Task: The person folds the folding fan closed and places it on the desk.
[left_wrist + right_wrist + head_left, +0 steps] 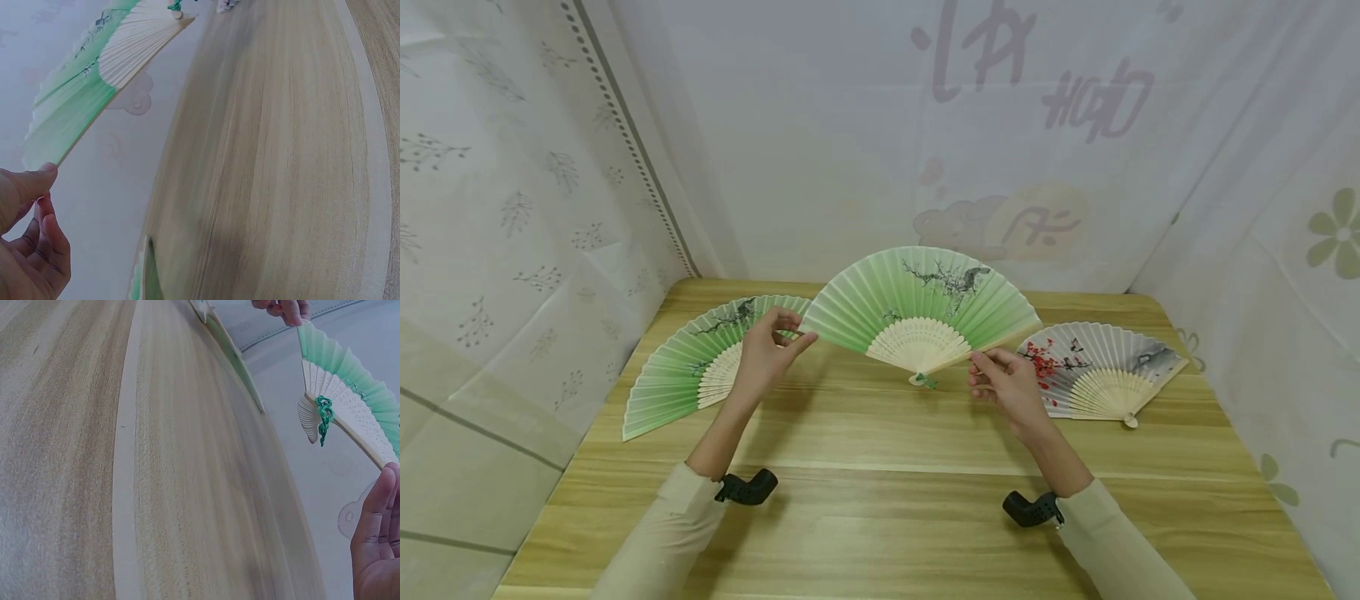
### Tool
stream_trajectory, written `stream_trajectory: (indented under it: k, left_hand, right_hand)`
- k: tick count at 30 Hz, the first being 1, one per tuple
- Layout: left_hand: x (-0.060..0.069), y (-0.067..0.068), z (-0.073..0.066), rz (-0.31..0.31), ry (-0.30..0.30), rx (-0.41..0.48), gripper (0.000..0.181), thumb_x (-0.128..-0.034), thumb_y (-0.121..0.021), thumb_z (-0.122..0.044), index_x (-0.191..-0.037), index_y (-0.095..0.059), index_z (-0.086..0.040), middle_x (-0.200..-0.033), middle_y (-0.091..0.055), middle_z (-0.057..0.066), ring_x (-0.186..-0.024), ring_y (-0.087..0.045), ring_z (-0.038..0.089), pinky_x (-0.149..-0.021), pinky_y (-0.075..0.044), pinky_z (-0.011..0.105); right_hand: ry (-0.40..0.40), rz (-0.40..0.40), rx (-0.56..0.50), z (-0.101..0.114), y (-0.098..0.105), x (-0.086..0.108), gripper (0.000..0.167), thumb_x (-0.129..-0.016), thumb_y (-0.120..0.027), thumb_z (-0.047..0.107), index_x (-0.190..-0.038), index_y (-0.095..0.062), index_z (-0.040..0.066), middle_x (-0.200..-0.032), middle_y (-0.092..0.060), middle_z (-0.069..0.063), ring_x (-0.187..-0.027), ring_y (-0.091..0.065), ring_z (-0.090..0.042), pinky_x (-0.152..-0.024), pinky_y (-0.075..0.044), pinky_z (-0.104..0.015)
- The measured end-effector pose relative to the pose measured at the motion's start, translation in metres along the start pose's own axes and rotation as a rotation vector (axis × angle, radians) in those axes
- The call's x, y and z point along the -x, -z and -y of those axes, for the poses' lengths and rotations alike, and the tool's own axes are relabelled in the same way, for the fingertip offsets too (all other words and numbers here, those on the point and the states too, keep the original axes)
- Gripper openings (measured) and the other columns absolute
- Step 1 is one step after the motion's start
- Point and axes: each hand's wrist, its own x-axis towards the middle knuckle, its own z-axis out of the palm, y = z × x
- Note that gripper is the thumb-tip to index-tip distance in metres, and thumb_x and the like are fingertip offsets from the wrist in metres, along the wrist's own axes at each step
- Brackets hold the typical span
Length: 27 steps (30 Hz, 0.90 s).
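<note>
Can't make out the pivot of the left fan [666, 379], tucked away behind the left hand [766, 354]; getting just a sliver of it at the bottom of the left-wrist view. Missing a bit of the right fan [1108, 379] too, partly blocked by the right hand [1015, 387]. Over to the right-wrist view, and seeing both the right hand and the held fan [917, 296] sliced off by the frame edge. Far better from the head view: spread wide, pivot down, with green pleats paling to white at the rim, a dark branch painted towards the right, pale pierced ribs, a green tassel [324, 412] dangling at the pivot. Held up clear of the bench [865, 500], between the two hands. Pinching its left corner with the left fingers [56, 244], thumb against the fabric; gripping its lower right stick with the right fingers [375, 506], part-way from pivot to corner.
</note>
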Motion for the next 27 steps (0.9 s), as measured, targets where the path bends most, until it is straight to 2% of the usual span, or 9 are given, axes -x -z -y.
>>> stream_trajectory:
  k: [8,14,16,23,27]
  left_hand:
    - [-0.0014,-0.0003,-0.002,0.003,0.001,0.004,0.031,-0.092,-0.079,-0.012,-0.115,-0.061,0.001,-0.109,-0.063,0.023,-0.082,-0.061,0.032,-0.068,-0.051,0.034]
    - [-0.0031,-0.0003,-0.0016,0.004,-0.011,-0.003,0.032,-0.0915,-0.079,-0.011,-0.115,-0.061,0.001,-0.108,-0.064,0.021,-0.082,-0.062,0.031,-0.067,-0.051,0.033]
    - [-0.0041,-0.0007,-0.0017,0.001,-0.019,-0.007,0.031,-0.091,-0.08,-0.011,-0.114,-0.061,0.001,-0.106,-0.064,0.019,-0.081,-0.062,0.03,-0.066,-0.051,0.032]
    - [-0.0062,-0.0018,-0.0029,-0.001,-0.036,0.002,0.029,-0.0907,-0.08,-0.011,-0.112,-0.062,-0.001,-0.102,-0.065,0.015,-0.078,-0.062,0.029,-0.064,-0.051,0.03]
    - [-0.0072,-0.0028,-0.0031,-0.003,-0.042,0.001,0.029,-0.0908,-0.08,-0.01,-0.111,-0.062,-0.001,-0.102,-0.065,0.017,-0.079,-0.062,0.03,-0.065,-0.051,0.03]
  right_hand:
    - [0.012,0.001,0.01,-0.0002,0.0007,-0.0008,0.023,-0.101,-0.067,0.018,-0.102,-0.068,-0.005,-0.087,-0.066,-0.012,-0.071,-0.068,-0.018,-0.062,-0.06,-0.031]
    - [0.021,-0.002,0.029,-0.0012,-0.0002,-0.0022,0.024,-0.101,-0.068,0.018,-0.101,-0.068,-0.006,-0.091,-0.065,-0.022,-0.072,-0.068,-0.019,-0.062,-0.06,-0.032]
    - [0.023,-0.004,0.041,-0.0015,-0.0004,-0.0024,0.026,-0.101,-0.068,0.018,-0.102,-0.067,-0.008,-0.092,-0.065,-0.024,-0.072,-0.068,-0.019,-0.063,-0.06,-0.032]
    - [0.024,-0.008,0.052,-0.0022,-0.0007,-0.0027,0.044,-0.101,-0.068,0.02,-0.111,-0.057,-0.021,-0.088,-0.065,-0.015,-0.072,-0.068,-0.019,-0.062,-0.06,-0.032]
    - [0.027,-0.003,0.054,-0.0026,-0.0001,-0.0032,0.044,-0.101,-0.068,0.02,-0.111,-0.057,-0.021,-0.088,-0.065,-0.017,-0.072,-0.068,-0.019,-0.063,-0.06,-0.033]
